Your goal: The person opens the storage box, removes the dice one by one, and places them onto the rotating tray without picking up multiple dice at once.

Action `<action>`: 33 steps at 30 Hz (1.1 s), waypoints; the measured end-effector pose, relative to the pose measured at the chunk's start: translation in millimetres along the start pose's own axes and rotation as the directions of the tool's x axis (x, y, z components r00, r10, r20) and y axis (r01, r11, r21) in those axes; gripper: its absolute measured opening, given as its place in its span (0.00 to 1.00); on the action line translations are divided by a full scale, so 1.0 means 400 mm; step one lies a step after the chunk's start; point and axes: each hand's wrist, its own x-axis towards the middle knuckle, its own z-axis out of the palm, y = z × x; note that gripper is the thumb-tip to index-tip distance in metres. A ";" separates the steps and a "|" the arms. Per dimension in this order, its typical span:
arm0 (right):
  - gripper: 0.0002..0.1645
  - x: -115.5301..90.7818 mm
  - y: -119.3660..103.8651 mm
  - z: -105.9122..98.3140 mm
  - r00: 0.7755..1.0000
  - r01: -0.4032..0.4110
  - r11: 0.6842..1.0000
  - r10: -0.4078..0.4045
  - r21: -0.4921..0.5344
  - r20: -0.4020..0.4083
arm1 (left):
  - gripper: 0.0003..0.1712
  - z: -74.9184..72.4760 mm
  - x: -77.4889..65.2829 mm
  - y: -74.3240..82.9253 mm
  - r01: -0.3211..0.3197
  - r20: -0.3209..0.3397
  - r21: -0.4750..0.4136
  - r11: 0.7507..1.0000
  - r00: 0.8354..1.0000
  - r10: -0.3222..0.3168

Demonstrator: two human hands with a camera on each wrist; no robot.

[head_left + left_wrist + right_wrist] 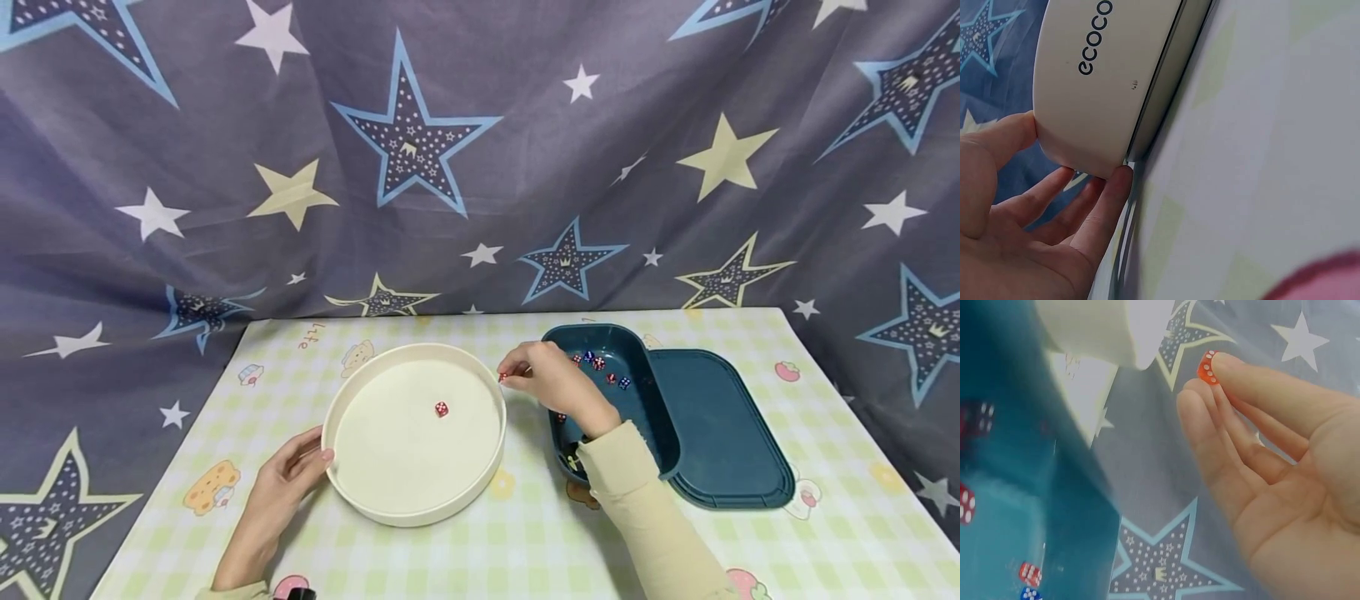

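My right hand [551, 379] pinches a red die [1208, 367] with white dots between thumb and fingertips, just off the right rim of a round cream tray [405, 492]. On the tray's floor lies another red die [441, 409]. At the tray's left side, my left hand [288, 471] holds the edge, thumb at the rim and fingertips against the outer wall, which bears the print "ecoco" in the left wrist view. Under my right forearm stands a dark teal box [660, 408] with several red dice [598, 363] and blue dice [624, 383]; the arm hides part of it.
A flat teal lid [731, 433] lies right of the box, against its side. Some small yellow and dark thing [573, 457] sits in the box's near corner. The table has a green checked cloth [862, 517]; a star-patterned curtain [480, 167] hangs behind it.
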 end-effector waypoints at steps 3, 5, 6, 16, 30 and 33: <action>0.07 0.007 -0.011 0.013 1.000 -0.001 1.000 0.001 0.008 0.016 | 0.39 -0.001 -0.001 -0.003 -0.003 -0.001 -0.003 1.000 1.000 0.003; 0.07 0.009 -0.017 0.020 1.000 -0.006 1.000 0.005 0.012 0.029 | 0.39 -0.001 -0.001 -0.004 -0.004 0.003 -0.005 1.000 1.000 0.004; 0.07 0.009 -0.019 0.023 0.999 -0.006 1.000 0.005 0.012 0.036 | 0.39 0.000 -0.001 -0.004 -0.005 0.005 -0.005 1.000 1.000 0.005; 0.04 0.016 -0.039 0.056 0.998 0.017 1.000 -0.017 -0.001 0.060 | 0.39 0.000 -0.004 -0.002 -0.020 -0.004 0.000 1.000 1.000 0.020; 0.04 0.024 -0.045 0.123 0.985 0.059 0.998 -0.062 0.024 0.162 | 0.39 0.000 -0.004 -0.004 -0.024 -0.004 -0.005 1.000 1.000 0.024; 0.04 0.029 -0.042 0.146 0.982 0.069 0.997 -0.072 0.027 0.173 | 0.39 -0.001 -0.004 -0.004 -0.020 -0.008 0.001 1.000 1.000 0.020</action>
